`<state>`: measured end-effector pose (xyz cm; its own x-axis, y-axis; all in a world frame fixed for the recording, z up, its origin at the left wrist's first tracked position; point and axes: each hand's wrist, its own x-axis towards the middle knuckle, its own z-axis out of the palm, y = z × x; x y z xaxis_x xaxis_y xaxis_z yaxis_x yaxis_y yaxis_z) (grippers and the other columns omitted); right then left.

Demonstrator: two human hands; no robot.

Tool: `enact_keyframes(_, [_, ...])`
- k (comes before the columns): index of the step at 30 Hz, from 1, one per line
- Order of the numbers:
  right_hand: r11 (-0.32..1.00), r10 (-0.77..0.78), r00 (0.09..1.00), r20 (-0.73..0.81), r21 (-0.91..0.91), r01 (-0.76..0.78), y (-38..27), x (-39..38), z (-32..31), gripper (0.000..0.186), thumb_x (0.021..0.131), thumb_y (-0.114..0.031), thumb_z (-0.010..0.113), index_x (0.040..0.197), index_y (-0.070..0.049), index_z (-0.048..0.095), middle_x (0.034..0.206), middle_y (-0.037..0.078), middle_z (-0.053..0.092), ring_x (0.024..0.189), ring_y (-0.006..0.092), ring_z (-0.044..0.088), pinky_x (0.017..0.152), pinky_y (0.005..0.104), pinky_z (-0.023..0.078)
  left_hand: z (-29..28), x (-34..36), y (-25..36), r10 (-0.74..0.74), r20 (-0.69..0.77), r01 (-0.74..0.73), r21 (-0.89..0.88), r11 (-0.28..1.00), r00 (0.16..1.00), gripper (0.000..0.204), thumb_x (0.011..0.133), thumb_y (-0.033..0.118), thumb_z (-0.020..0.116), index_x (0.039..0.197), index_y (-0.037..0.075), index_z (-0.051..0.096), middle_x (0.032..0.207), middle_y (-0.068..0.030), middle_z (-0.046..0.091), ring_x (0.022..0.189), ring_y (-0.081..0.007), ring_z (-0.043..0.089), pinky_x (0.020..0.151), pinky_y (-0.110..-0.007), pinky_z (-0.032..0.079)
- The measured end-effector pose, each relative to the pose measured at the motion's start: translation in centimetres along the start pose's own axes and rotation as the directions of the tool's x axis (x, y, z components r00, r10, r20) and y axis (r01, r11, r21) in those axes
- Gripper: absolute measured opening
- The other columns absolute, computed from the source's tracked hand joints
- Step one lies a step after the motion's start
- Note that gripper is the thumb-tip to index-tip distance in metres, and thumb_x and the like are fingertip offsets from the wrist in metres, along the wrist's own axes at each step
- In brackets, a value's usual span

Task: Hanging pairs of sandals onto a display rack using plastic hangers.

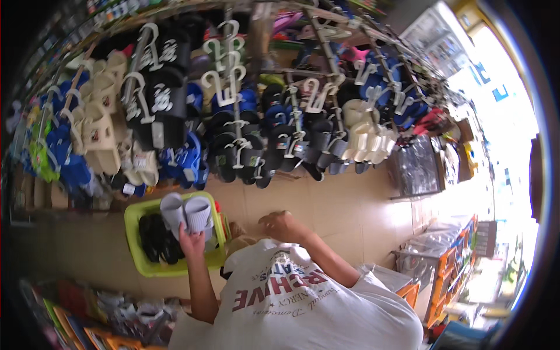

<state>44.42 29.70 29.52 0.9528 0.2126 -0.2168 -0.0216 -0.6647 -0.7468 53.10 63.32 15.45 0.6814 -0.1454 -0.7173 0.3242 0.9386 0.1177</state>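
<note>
One lime tub (133, 242), tiled floor (344, 204), hanging slippers (102, 154).

**A head-worn fisheye, aimed down**

The single view comes from the left of two side-by-side cameras worn on the head. It faces steeply down and forward over the white shirt (291, 303), which is nearest and fills much of the lower edge. The left hand (191, 240) and right hand (282, 226) sit at middle range, above the tiled floor (338, 204). Farther off, racked footwear (160, 102) bows across the top. Dark corners rim the wide field.
</note>
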Motion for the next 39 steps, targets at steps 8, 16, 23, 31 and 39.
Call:
enact_keyframes(8, [0.952, 0.092, 0.981, -0.17, 0.304, -0.037, -1.9, 1.5, -2.6, 0.044, 0.086, -0.014, 0.074, 0.127, -0.004, 0.061, 0.11, 0.012, 0.068, 0.103, 0.0215, 0.067, 0.088, 0.0341, 0.055, 11.9, -7.6, -7.7, -0.104, 0.28, 0.067, 0.139, 0.988, 0.954, 0.048, 0.096, 0.03, 0.06, 0.135, 0.003, 0.05, 0.139, -0.0148, 0.049, 0.132, -0.0288, 0.045, 0.113, -0.047, 0.034])
enact_keyframes(16, [0.771, 0.215, 0.975, -0.054, 0.622, -0.136, -0.1, -0.3, -2.2, 0.056, 0.08, -0.014, 0.079, 0.13, -0.002, 0.056, 0.12, 0.011, 0.067, 0.109, 0.0238, 0.064, 0.094, 0.0374, 0.051, 17.5, -13.7, -16.0, -0.271, 0.402, 0.264, 0.072, 0.962, 0.875, 0.047, 0.098, 0.025, 0.055, 0.136, -0.001, 0.046, 0.139, -0.0198, 0.049, 0.132, -0.0313, 0.046, 0.116, -0.048, 0.034])
enact_keyframes(23, [0.361, 0.259, 0.942, -0.213, 0.926, 0.11, 3.2, -3.0, -3.3, 0.043, 0.083, -0.005, 0.073, 0.123, 0.0, 0.058, 0.116, 0.009, 0.066, 0.104, 0.0205, 0.064, 0.092, 0.0354, 0.051, 18.1, -14.2, -18.3, -0.54, 0.476, 0.326, 0.461, 0.825, 0.694, 0.048, 0.103, 0.034, 0.044, 0.135, -0.002, 0.048, 0.134, -0.0234, 0.056, 0.126, -0.0329, 0.055, 0.107, -0.046, 0.046])
enact_keyframes(31, [-0.245, 0.306, 0.943, -0.127, 0.947, 0.207, 5.3, -6.5, -5.2, 0.047, 0.081, -0.013, 0.07, 0.123, 0.004, 0.056, 0.109, 0.015, 0.068, 0.094, 0.027, 0.069, 0.087, 0.0382, 0.056, 16.8, -14.2, -19.4, -0.676, 0.377, 0.308, 0.679, 0.666, 0.633, 0.042, 0.105, 0.04, 0.043, 0.121, 0.002, 0.054, 0.102, -0.0247, 0.07, 0.079, -0.0289, 0.073, 0.067, -0.036, 0.061])
enact_keyframes(39, [-0.242, 0.179, 0.975, -0.135, 0.954, 0.177, 6.9, -8.1, -5.0, 0.065, 0.063, -0.032, 0.068, 0.12, -0.001, 0.057, 0.116, 0.019, 0.063, 0.108, 0.036, 0.06, 0.101, 0.0548, 0.044, 17.5, -16.3, -21.7, -0.743, 0.249, 0.168, 0.884, 0.436, 0.621, 0.043, 0.1, 0.039, 0.055, 0.108, -0.004, 0.059, 0.088, -0.0191, 0.072, 0.069, -0.0232, 0.07, 0.062, -0.03, 0.057])
